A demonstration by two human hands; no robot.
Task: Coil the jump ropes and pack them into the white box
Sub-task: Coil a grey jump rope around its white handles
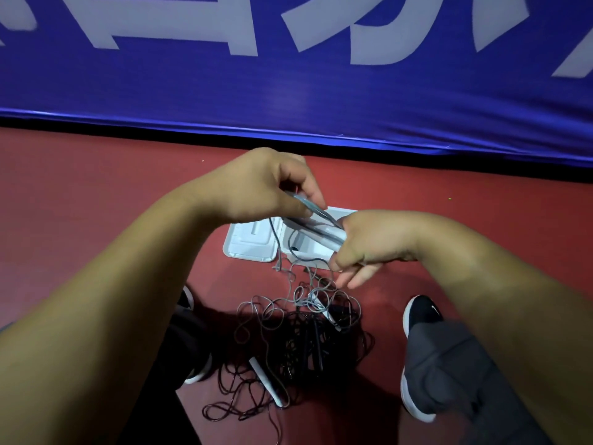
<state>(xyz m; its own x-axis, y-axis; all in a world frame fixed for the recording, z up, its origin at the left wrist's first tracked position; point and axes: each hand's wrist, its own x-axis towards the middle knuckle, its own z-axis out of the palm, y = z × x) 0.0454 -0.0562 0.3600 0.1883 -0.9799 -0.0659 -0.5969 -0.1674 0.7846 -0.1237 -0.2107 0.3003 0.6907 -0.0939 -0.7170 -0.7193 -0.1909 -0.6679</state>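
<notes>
A pair of grey-white jump rope handles (317,228) is held between both hands above the open white box (250,244). My left hand (266,184) pinches their far end; my right hand (365,244) grips the near end, some fingers spread downward. A dark cord hangs from the handles into the box. On the red floor below lies a tangled pile of grey and dark ropes (298,335) with a white handle (266,382) in it.
The box's lid (247,248) lies open to the left of its tray. A blue banner (288,91) with white lettering runs along the floor behind. My black shoes (420,316) and grey trouser leg flank the rope pile.
</notes>
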